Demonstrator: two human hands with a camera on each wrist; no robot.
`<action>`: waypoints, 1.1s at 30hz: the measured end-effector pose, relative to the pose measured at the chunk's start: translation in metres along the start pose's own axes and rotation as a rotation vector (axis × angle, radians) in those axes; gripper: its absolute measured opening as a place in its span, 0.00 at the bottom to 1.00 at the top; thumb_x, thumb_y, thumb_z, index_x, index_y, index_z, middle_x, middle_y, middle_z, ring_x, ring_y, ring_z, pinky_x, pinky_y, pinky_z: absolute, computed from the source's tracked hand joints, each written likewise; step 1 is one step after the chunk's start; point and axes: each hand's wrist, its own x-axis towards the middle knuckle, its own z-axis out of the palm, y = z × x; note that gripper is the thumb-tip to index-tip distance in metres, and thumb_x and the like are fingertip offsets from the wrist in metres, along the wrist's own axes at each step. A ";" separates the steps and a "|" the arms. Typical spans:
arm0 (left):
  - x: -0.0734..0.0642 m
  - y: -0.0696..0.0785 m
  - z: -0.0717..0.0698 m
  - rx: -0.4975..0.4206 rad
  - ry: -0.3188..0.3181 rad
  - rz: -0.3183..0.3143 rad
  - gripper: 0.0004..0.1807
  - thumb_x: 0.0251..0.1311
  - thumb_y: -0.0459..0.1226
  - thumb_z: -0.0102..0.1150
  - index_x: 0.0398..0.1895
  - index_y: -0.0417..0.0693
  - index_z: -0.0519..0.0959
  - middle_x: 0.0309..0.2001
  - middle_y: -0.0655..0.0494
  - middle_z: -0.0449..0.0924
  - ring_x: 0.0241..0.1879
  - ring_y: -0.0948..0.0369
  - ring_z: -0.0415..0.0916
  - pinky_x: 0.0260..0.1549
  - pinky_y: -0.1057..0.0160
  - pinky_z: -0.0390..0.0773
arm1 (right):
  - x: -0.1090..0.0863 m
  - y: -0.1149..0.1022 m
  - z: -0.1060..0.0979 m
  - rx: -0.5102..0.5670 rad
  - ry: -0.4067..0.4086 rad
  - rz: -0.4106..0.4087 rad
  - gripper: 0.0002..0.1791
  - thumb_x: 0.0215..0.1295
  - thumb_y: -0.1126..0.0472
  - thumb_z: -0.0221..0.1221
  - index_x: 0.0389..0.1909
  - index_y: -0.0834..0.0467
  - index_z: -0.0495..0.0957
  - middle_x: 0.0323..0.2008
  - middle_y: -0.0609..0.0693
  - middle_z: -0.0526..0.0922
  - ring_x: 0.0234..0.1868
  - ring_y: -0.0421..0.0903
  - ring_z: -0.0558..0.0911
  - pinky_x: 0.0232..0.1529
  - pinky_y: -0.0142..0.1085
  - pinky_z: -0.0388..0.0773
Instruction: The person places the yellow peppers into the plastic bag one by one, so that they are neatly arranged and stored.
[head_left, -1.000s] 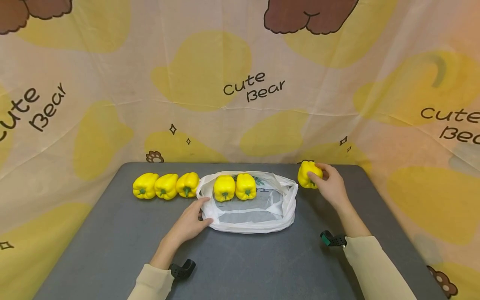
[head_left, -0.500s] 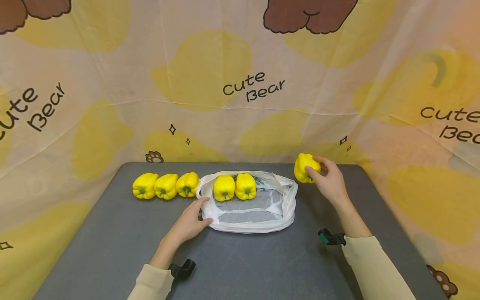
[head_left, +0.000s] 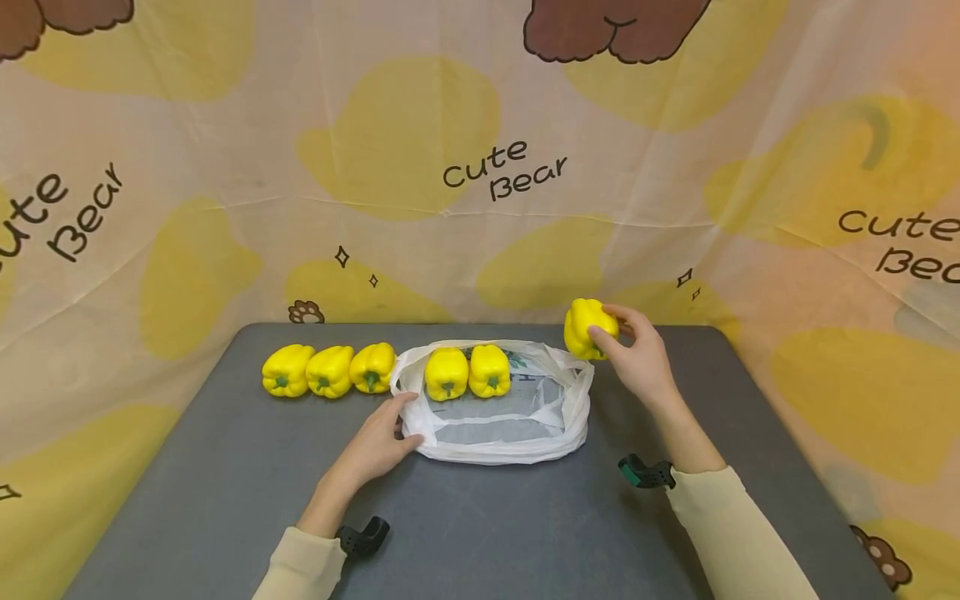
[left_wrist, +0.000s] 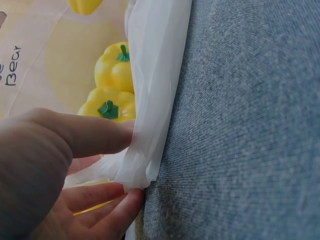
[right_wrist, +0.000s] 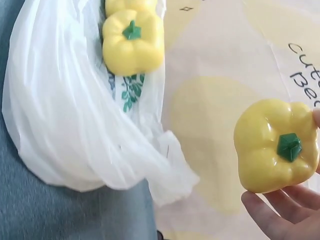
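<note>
My right hand (head_left: 637, 354) holds a yellow bell pepper (head_left: 587, 327) by its right side, raised near the bag's back right corner. In the right wrist view the pepper's green stem (right_wrist: 289, 147) faces the camera, with fingertips curled round its edge. A white plastic bag (head_left: 495, 455) lies spread open on the table, with two yellow peppers (head_left: 447, 374) side by side at the back of its opening. At the bag's left end, my left hand (head_left: 378, 439) grips the rim. The left wrist view shows the white film (left_wrist: 157, 90) between thumb and fingers.
Three more yellow peppers (head_left: 287, 371) stand in a row left of the bag, the nearest right beside its rim. The grey table (head_left: 510, 533) ends at a printed cloth backdrop (head_left: 420, 275) behind and at both sides.
My right hand has lifted the pepper off the table at the right and carried it left towards the bag. The left hand stays at the bag's left rim.
</note>
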 end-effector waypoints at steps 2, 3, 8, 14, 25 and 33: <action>0.000 0.000 0.000 0.001 0.001 0.001 0.36 0.62 0.34 0.68 0.73 0.42 0.66 0.70 0.38 0.67 0.55 0.46 0.77 0.56 0.45 0.78 | 0.000 -0.003 0.004 0.013 -0.011 -0.006 0.33 0.71 0.47 0.62 0.69 0.61 0.71 0.66 0.61 0.71 0.62 0.61 0.73 0.51 0.47 0.78; 0.000 0.000 -0.001 0.002 0.001 0.002 0.36 0.62 0.34 0.68 0.73 0.42 0.66 0.70 0.38 0.67 0.55 0.46 0.77 0.56 0.45 0.78 | 0.000 -0.004 0.006 0.020 -0.018 -0.009 0.33 0.71 0.47 0.62 0.69 0.61 0.71 0.66 0.60 0.71 0.62 0.60 0.73 0.50 0.45 0.79; -0.001 -0.001 -0.001 -0.002 0.004 0.004 0.36 0.62 0.34 0.68 0.73 0.42 0.66 0.70 0.37 0.67 0.55 0.45 0.77 0.56 0.45 0.78 | -0.002 -0.009 0.018 0.057 -0.054 -0.027 0.32 0.70 0.47 0.63 0.69 0.60 0.71 0.65 0.58 0.73 0.61 0.57 0.75 0.48 0.43 0.80; 0.000 -0.002 0.000 0.006 0.003 -0.007 0.36 0.62 0.35 0.68 0.73 0.43 0.66 0.70 0.38 0.67 0.55 0.46 0.77 0.56 0.45 0.78 | -0.006 -0.009 0.033 0.087 -0.101 -0.010 0.33 0.70 0.47 0.63 0.70 0.59 0.70 0.64 0.57 0.73 0.62 0.57 0.74 0.54 0.51 0.79; 0.001 -0.004 0.001 0.008 0.007 -0.002 0.36 0.62 0.35 0.69 0.73 0.43 0.66 0.70 0.39 0.67 0.55 0.46 0.77 0.56 0.45 0.78 | -0.014 -0.002 0.060 0.115 -0.168 0.057 0.34 0.70 0.44 0.63 0.70 0.56 0.69 0.67 0.57 0.71 0.65 0.57 0.73 0.57 0.54 0.79; 0.002 -0.004 0.003 0.002 0.007 -0.007 0.36 0.62 0.35 0.69 0.73 0.43 0.66 0.70 0.39 0.68 0.55 0.47 0.77 0.56 0.46 0.78 | -0.016 0.007 0.074 0.083 -0.199 0.048 0.32 0.71 0.48 0.62 0.71 0.58 0.69 0.67 0.59 0.70 0.67 0.60 0.71 0.60 0.54 0.77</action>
